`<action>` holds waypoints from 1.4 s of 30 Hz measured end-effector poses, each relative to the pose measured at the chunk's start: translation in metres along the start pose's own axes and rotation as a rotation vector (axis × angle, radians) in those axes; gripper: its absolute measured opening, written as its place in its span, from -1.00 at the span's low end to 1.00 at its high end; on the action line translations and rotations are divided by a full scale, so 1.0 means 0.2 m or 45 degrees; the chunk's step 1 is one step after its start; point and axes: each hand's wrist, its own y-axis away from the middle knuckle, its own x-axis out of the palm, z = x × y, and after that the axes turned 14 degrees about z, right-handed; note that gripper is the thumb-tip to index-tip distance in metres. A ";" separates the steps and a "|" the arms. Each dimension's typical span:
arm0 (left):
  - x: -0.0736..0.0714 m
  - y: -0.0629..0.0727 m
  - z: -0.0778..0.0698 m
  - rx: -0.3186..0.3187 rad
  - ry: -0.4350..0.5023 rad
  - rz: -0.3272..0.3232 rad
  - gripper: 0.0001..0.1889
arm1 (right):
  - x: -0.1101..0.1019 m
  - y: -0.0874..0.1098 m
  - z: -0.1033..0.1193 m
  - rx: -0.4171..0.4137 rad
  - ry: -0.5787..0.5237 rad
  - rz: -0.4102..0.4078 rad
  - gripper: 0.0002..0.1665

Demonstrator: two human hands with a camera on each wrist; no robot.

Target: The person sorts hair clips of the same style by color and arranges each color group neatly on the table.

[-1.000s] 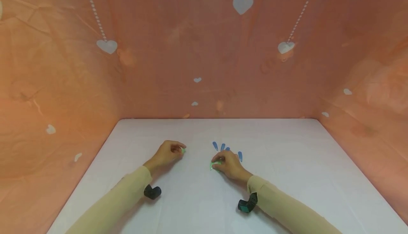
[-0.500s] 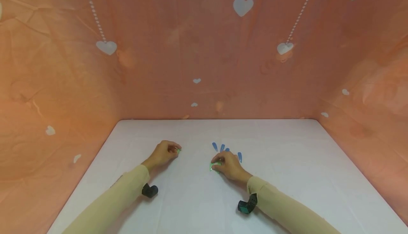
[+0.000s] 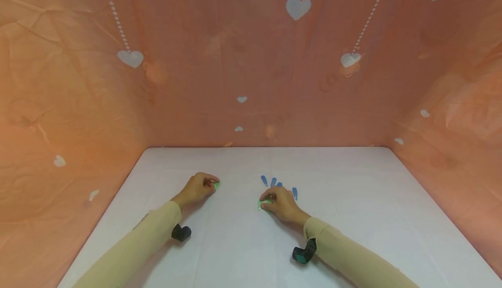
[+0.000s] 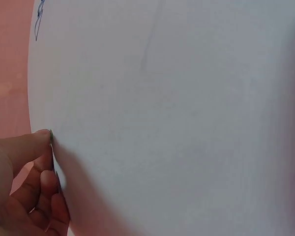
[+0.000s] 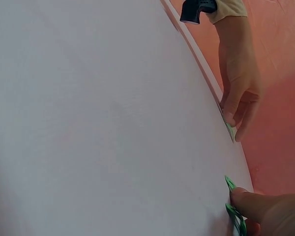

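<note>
Blue teardrop-shaped pieces (image 3: pixel 295 193) lie fanned toward the far edge of the white desk (image 3: pixel 227 244); not yet released are the slim green piece (image 3: pixel 217 185) the left hand (image 3: pixel 196 188) pinches nearer the left edge and the pointed green pieces (image 5: pixel 230 183) the right hand (image 3: pixel 284 203) pinches midway between the side edges.

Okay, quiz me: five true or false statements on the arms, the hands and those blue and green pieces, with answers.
1. The left hand pinches a green piece. True.
2. The right hand holds something green. True.
3. Blue pieces lie on the white table. True.
4. Those are nearer the left hand. False: they are nearer the right hand.
5. Both forearms are bare. False: beige sleeves cover them.
</note>
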 end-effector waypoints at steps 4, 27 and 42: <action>-0.01 -0.01 0.00 0.019 -0.044 0.047 -0.67 | 0.00 0.00 0.00 -0.016 0.015 -0.004 -0.87; -0.08 -0.01 0.07 0.094 0.061 0.175 -0.65 | 0.01 0.00 -0.03 -0.041 -0.010 -0.006 -0.88; -0.08 -0.01 0.07 0.100 0.098 0.195 -0.65 | 0.00 0.02 -0.02 -0.031 -0.020 0.007 -0.82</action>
